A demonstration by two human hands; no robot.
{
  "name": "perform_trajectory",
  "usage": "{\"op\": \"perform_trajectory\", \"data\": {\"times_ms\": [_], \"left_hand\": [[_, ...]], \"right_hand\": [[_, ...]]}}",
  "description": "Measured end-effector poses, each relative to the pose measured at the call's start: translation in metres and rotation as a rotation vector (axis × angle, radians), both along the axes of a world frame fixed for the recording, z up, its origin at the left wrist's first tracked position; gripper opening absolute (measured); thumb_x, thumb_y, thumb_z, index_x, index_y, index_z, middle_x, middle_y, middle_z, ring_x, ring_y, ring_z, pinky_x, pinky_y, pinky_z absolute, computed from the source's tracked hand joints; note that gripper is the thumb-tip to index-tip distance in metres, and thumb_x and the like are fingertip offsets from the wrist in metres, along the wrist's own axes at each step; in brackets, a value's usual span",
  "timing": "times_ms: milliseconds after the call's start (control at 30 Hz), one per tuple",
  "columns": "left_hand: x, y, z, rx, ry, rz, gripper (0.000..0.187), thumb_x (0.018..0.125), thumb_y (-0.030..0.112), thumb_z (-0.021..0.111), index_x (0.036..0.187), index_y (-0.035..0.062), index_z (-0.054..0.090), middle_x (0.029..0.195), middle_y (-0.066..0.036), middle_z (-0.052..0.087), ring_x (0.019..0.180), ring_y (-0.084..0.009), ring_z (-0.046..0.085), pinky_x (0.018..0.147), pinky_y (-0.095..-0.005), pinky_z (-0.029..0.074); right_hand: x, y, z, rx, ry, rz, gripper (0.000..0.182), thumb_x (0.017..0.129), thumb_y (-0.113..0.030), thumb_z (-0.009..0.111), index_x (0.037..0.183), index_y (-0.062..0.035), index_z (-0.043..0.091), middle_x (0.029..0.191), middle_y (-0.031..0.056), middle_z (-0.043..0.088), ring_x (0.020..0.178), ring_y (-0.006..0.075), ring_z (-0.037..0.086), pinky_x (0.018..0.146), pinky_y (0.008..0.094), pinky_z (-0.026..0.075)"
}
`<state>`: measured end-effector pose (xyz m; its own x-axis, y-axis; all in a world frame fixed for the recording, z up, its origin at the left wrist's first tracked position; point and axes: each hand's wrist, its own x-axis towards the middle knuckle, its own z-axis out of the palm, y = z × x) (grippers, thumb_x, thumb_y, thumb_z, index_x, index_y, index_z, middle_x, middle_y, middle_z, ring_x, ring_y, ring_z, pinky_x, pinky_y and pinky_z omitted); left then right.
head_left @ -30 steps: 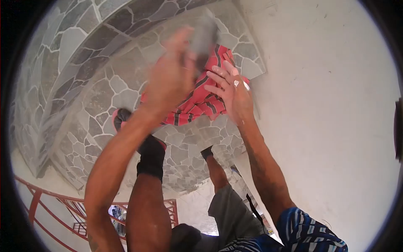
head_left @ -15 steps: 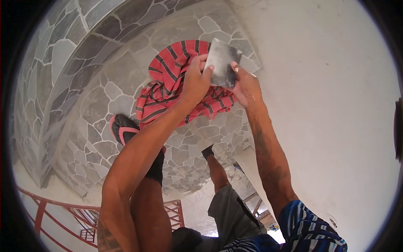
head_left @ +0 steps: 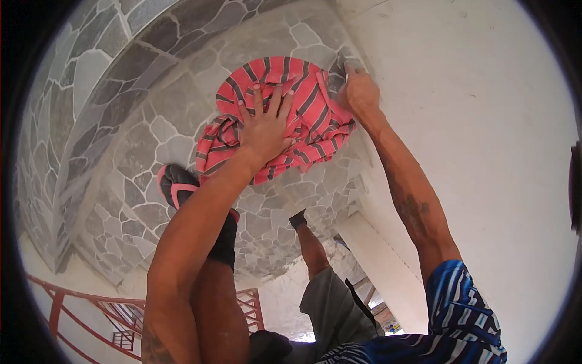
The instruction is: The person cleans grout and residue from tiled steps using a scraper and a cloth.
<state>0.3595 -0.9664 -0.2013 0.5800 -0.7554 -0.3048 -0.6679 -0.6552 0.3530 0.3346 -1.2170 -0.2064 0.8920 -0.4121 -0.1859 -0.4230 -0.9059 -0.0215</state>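
Your left hand lies flat, fingers spread, gripping nothing, pressing the red striped cloth against the stone step; your right hand rests at the cloth's right edge, its grip impossible to tell.

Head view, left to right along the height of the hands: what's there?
Dark stone-clad wall → left hand flat on the red striped cloth → right hand at the cloth's edge → plain white wall.
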Motion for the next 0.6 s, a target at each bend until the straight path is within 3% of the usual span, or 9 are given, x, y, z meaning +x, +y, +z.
{"op": "perform_trajectory", "data": {"times_ms": [300, 600], "left_hand": [[0.006, -0.008, 0.005, 0.060, 0.007, 0.003, 0.108, 0.073, 0.050, 0.080, 0.156, 0.0159, 0.019, 0.162, -0.009, 0.014, 0.145, -0.0516, 0.012, 0.105, -0.0747, 0.029], [0.006, -0.008, 0.003, 0.080, 0.018, 0.000, 0.111, 0.070, 0.051, 0.081, 0.156, 0.0165, 0.020, 0.162, -0.008, 0.016, 0.145, -0.0516, 0.011, 0.105, -0.0749, 0.029]], "right_hand": [[0.015, -0.013, -0.018, -0.183, -0.035, 0.097, 0.022, 0.085, -0.013, 0.057, 0.102, -0.0024, 0.063, 0.105, 0.0190, 0.062, 0.097, 0.0384, 0.064, 0.077, 0.0482, 0.055], [0.022, -0.021, -0.003, -0.095, 0.062, 0.058, 0.027, 0.082, -0.013, 0.062, 0.107, -0.0023, 0.062, 0.108, 0.0186, 0.062, 0.102, 0.0372, 0.064, 0.081, 0.0485, 0.055]]}}
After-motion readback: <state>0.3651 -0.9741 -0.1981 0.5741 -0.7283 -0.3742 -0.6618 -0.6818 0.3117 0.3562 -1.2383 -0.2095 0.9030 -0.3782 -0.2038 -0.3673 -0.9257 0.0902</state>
